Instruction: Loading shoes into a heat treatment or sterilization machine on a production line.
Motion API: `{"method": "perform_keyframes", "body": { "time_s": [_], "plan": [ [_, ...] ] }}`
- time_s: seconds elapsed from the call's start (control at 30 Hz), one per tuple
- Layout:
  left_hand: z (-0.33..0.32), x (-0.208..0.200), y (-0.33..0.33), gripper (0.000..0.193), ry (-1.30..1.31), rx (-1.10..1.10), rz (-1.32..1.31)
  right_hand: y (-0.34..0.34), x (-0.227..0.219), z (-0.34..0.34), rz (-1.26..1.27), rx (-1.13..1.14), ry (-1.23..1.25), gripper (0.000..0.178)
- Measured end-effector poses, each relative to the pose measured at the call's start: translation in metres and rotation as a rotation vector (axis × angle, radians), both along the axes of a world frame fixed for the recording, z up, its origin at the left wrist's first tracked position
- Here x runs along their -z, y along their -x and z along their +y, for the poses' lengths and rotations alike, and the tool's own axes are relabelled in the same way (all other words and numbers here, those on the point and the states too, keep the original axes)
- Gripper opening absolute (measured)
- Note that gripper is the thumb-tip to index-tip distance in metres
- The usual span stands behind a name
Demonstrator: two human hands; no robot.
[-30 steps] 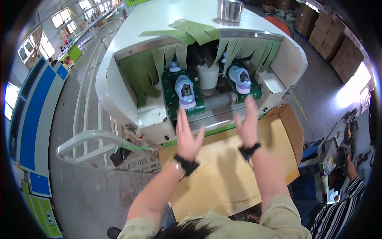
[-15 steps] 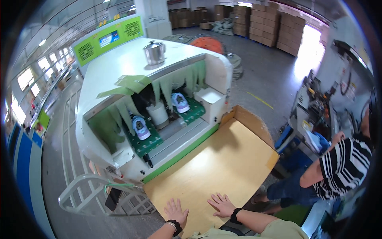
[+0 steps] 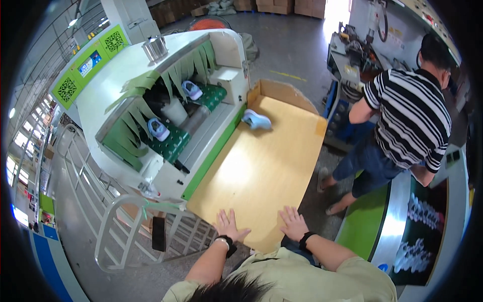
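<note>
My left hand [image 3: 230, 226] lies flat at the near left edge of a pale wooden board [image 3: 271, 171], its fingers spread. At the near right edge my right hand [image 3: 293, 223] rests the same way, also open. Neither holds anything. Toward the far end of the board, well away from both hands, lies a light blue shoe [image 3: 256, 120]. Beyond the board's left side stands a white machine [image 3: 115, 60] with green strip curtains. Two more shoes sit on its green belts, a nearer shoe [image 3: 158, 129] and a farther shoe [image 3: 191, 90].
A metal pot [image 3: 155, 49] stands on the machine's top. Left of me is a pale metal rail frame [image 3: 113, 226] with a black phone [image 3: 158, 234]. A person in a striped shirt [image 3: 412, 110] stands at the right, near rows of light-coloured shoes [image 3: 412, 254].
A light blue shoe has come onto the far part of the board, which was bare before. The view has turned right and downward. Both hands remain flat on the board.
</note>
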State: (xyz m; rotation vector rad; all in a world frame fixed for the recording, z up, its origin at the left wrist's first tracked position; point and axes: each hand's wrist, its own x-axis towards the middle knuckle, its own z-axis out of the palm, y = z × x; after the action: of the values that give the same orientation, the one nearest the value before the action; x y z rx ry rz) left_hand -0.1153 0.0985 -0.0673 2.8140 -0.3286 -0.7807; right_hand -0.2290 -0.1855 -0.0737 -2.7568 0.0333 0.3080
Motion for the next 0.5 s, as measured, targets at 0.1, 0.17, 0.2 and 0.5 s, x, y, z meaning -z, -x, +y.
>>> {"method": "perform_keyframes", "body": {
  "time_s": [0.1, 0.17, 0.2, 0.5],
  "plan": [
    [-0.004, 0.003, -0.009, 0.127, -0.078, 0.03, 0.026, 0.029, 0.006, -0.01, -0.108, -0.027, -0.05, 0.067],
    [-0.012, -0.006, -0.008, 0.125, -0.086, 0.064, 0.034, 0.068, 0.01, -0.025, -0.023, 0.191, -0.252, 0.065],
    [-0.022, -0.012, -0.008, 0.124, -0.087, 0.073, 0.032, 0.094, 0.008, -0.036, 0.037, 0.382, -0.454, 0.063],
    [0.018, 0.065, -0.016, 0.118, -0.208, 0.227, -0.24, 0.342, 0.123, -0.037, 0.541, 1.498, -0.25, 0.047]
  ]
}}
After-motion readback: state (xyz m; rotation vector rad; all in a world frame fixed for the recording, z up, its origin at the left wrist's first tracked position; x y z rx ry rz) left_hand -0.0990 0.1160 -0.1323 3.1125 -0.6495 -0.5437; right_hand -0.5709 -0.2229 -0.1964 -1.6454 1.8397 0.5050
